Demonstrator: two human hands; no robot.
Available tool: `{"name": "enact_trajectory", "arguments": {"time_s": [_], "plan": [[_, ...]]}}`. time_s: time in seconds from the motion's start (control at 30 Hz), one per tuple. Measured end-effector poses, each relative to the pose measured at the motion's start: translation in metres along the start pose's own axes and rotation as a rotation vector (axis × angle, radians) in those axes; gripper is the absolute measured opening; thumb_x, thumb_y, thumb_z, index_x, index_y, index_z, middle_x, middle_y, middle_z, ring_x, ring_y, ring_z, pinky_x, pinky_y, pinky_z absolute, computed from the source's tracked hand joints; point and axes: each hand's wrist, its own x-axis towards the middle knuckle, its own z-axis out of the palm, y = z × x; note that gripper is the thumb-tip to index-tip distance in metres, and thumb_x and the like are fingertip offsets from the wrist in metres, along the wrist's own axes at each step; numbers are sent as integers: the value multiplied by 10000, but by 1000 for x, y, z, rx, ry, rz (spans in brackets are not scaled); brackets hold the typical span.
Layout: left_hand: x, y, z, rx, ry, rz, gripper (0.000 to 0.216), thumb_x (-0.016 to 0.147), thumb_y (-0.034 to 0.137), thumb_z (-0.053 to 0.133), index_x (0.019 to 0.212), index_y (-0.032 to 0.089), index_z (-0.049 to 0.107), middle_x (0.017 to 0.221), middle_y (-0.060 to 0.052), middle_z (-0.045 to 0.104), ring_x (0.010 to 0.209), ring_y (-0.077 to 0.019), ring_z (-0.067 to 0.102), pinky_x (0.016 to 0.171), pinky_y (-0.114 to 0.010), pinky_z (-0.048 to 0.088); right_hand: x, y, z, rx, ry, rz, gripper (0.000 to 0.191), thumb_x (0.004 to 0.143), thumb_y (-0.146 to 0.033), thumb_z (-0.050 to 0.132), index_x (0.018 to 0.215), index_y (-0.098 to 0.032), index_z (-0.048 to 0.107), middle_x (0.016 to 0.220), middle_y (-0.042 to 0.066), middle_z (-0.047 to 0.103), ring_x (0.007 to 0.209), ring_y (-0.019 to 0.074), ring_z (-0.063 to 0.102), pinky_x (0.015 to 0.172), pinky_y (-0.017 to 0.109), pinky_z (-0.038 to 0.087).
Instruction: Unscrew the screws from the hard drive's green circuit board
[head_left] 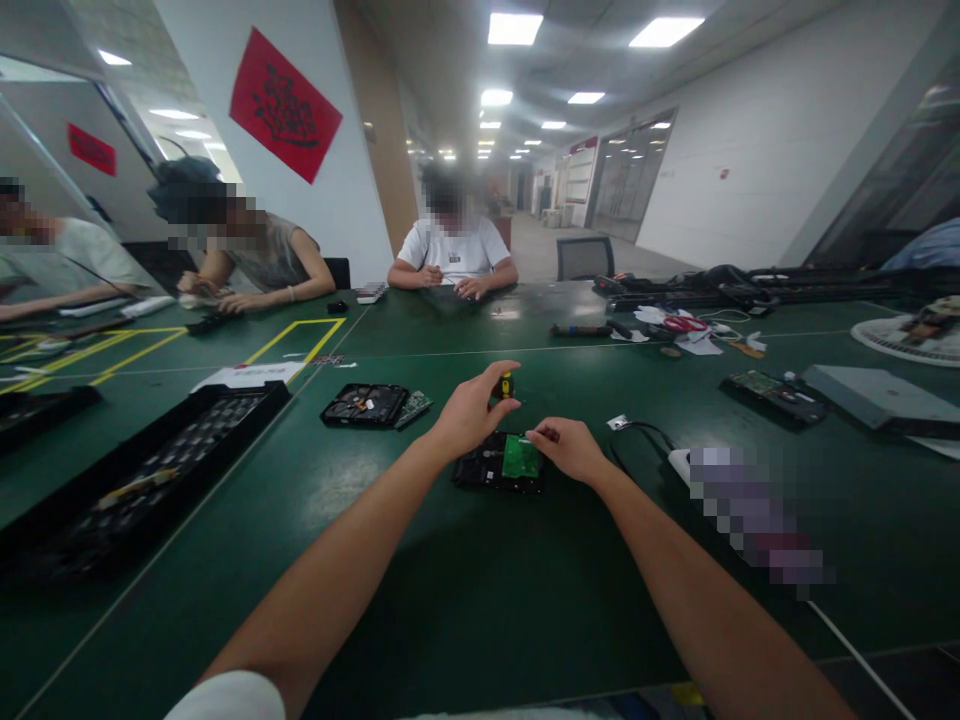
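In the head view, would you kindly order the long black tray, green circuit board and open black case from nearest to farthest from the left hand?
1. Green circuit board, just right of the left hand.
2. Open black case, left of that hand.
3. Long black tray, farther left.

No legible txt, red sign incl.

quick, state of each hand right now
Left hand: open, thumb and fingers apart, with a small yellow object showing in the gap; contact unclear.
Right hand: fingers curled by the green board; can't tell if holding anything.
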Motion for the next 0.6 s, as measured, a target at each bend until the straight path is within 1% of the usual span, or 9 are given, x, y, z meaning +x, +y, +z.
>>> {"name": "enact_trajectory", "arguments": {"time_s": [0.1,0.17,0.23,0.3,0.4,0.5,0.6], "plan": [[0,0,-1,66,11,34,504,887,341,666,1361,294,502,1129,-47,670,925,-199,652,823,-328,530,0,0,-1,-6,1,-1,371,934,-511,528,838,-203,709,745,20,671,655,138,553,594,255,354],[0,1,-3,67,3,41,496,893,357,655,1364,291,516,1147,-61,661,950,-210,649,835,-342,537,0,-1,-1,1,-3,-3,375,936,-515,524,842,-203,709,756,24,674,660,139,555,595,255,356],[0,1,-6,28,-20,58,503,921,328,609,1407,290,481,1172,-69,652,985,-209,646,864,-350,539,-1,-2,-2,11,-9,-1,380,936,-518,521,844,-202,711,767,28,679,669,142,560,596,255,361],[0,1,-8,-18,-49,87,525,949,265,547,1458,291,421,1197,-67,644,1020,-195,639,909,-353,531,-1,-2,-2,16,-12,9,382,934,-521,523,845,-201,713,765,30,681,670,145,563,596,255,364],[1,-1,-7,-4,-49,108,575,946,216,534,1492,291,368,1194,-66,641,1043,-197,625,937,-363,519,-1,-3,-2,18,-14,18,374,927,-519,535,846,-201,715,759,31,684,667,147,565,596,255,366],[1,-3,-3,70,-7,68,567,921,277,608,1455,288,416,1173,-73,639,980,-208,635,884,-366,534,-1,-3,-2,16,-12,12,358,924,-507,546,836,-202,712,755,30,685,666,146,564,599,254,364],[0,-3,-1,102,19,27,486,888,383,666,1338,274,517,1135,-68,644,903,-199,649,804,-342,546,0,-2,-1,5,-5,11,352,926,-500,545,829,-204,708,748,27,681,662,143,561,598,253,356]]}}
